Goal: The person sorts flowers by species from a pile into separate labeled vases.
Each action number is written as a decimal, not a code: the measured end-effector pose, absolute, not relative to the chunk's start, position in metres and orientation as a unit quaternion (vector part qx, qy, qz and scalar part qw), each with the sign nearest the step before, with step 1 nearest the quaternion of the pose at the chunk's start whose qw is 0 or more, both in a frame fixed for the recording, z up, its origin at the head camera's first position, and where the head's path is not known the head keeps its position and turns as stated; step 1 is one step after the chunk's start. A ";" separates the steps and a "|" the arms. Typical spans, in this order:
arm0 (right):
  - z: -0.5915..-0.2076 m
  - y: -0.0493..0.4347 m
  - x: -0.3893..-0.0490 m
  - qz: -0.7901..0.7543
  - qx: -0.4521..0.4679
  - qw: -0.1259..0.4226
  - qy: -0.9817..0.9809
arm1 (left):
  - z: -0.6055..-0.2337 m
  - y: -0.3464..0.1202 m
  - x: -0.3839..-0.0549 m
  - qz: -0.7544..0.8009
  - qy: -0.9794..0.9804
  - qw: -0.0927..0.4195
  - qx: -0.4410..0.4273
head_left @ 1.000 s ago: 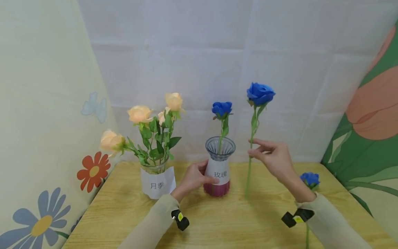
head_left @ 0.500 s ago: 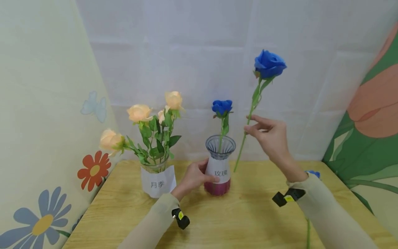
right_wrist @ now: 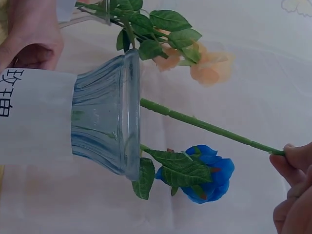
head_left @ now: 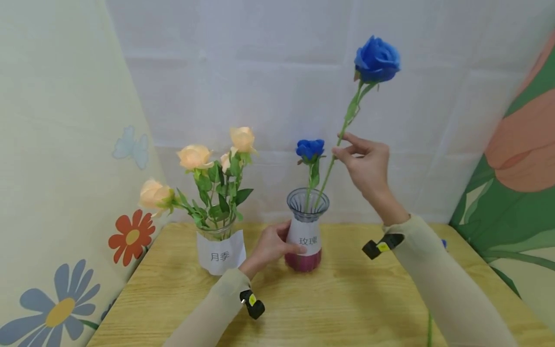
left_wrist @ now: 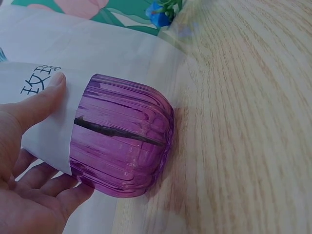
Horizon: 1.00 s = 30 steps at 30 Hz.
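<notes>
My left hand (head_left: 272,249) grips the glass vase (head_left: 303,262), which has a bluish flared mouth and a purple base. A white paper label (left_wrist: 51,122) with printed characters wraps its middle. One blue rose (head_left: 310,150) stands in this vase. Between thumb and fingers, my right hand (head_left: 366,161) pinches the green stem of another blue rose (head_left: 377,60), held above and to the right. That stem slants down to the left, and its lower end (right_wrist: 145,103) is at the vase's rim; how far inside it reaches, I cannot tell.
Left of my left hand, a clear glass jar (head_left: 221,235) with a paper label (head_left: 220,255) holds several peach roses (head_left: 195,157). Another blue rose (head_left: 444,243) lies on the wooden table (head_left: 338,308) at the right, mostly behind my right sleeve (head_left: 438,274). White cloth hangs behind.
My right hand has risen and shifted slightly left with the blue rose, whose stem has tilted, bringing its lower end from near the table to the vase's mouth. The left hand has stayed on the vase.
</notes>
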State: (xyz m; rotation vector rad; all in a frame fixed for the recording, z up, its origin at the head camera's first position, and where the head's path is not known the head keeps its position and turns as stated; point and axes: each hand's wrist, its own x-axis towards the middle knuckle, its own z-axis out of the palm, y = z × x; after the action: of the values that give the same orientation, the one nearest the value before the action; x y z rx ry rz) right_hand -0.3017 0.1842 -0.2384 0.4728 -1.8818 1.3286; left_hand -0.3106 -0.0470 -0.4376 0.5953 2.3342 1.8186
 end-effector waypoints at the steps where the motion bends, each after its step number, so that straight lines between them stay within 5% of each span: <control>1: -0.239 0.182 -0.304 0.520 0.187 0.384 -0.739 | -0.438 -0.047 -0.311 0.601 0.772 0.062 0.198; 30: -0.292 0.152 -0.302 0.384 0.221 0.189 -0.876 | -0.438 -0.047 -0.309 0.603 0.768 0.053 0.210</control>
State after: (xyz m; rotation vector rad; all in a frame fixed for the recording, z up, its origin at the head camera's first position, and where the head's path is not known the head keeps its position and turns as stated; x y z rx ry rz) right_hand -0.3022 0.1516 -0.2920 0.6211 -2.4641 1.0791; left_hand -0.3088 -0.0468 -0.4375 0.6396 2.3334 1.8320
